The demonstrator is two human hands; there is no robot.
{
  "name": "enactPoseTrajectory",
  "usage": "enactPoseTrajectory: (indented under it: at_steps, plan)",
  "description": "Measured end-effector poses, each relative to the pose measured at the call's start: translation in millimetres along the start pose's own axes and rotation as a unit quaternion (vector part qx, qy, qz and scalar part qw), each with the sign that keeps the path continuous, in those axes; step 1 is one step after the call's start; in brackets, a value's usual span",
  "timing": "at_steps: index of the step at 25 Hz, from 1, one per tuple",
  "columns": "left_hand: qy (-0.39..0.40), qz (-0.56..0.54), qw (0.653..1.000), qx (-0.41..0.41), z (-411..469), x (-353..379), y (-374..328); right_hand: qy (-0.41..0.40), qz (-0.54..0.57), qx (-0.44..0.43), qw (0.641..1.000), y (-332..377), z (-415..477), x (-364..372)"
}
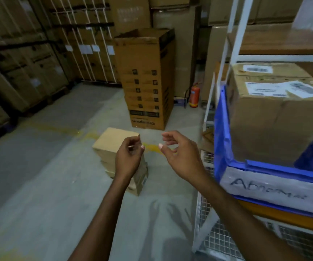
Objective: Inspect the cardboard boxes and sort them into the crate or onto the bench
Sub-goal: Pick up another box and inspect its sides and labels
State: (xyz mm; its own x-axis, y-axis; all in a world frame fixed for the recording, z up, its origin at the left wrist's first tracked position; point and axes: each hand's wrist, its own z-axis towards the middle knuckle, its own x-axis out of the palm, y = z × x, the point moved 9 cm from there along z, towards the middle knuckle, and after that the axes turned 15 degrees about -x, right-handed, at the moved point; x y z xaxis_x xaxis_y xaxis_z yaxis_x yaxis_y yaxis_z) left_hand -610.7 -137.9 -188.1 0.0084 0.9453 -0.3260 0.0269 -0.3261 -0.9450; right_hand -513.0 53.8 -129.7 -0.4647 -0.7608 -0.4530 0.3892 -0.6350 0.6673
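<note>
– On the concrete floor ahead, what lies there?
– A short stack [112, 143] of small, plain brown cardboard boxes sits mid-frame. The lowest box juts toward the viewer and carries a small label.
– Where are the hands?
– Both reach forward in the air, with bare arms rising from the bottom edge. The left hand [128, 159] overlaps the stack in view, and I cannot tell whether it touches the top box. Its fingers are loosely curled, the thumb is raised, and it holds nothing. The right hand [179, 153] is just beside it, not touching it. Its fingers are loosely bent, thumb and forefinger parted, and it is also empty.
– And the crate?
– A blue crate [221, 129] stands at right on a white-framed rack [225, 59]. A large box [274, 125] with white printed labels on top sits inside it. A paper sign [264, 189] on the crate's front bears blurred handwriting beginning "Abn".
– Anything else?
– Behind the stack stands a tall carton [146, 81], open at the top, its print upside down. A red extinguisher [194, 97] stands between that carton and the rack. Strapped cartons [29, 72] line the left side. Wire mesh [208, 232] fills the rack's lower part.
</note>
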Motion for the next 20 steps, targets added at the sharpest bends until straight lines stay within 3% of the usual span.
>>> enactPoseTrajectory:
  at_steps: [6,11,15,20]
  plan:
    - [-0.076,-0.118,0.981,-0.138,64.1,-60.8,62.7,0.081,0.009,0.034,0.996,-60.7,48.1,115.2]
    - [-0.117,-0.234,0.931,-0.253,146.5,-84.3,124.1,0.157,-0.04,0.063,0.985,-117.7,123.9,221.2]
    - [-0.099,-0.327,0.884,-0.319,246.0,-77.5,195.7,0.218,-0.077,0.073,0.97,-185.4,173.6,323.6]
    - [-0.088,-0.316,0.861,-0.388,328.9,-51.4,287.8,0.301,-0.116,0.066,0.944,-281.2,198.3,429.6]
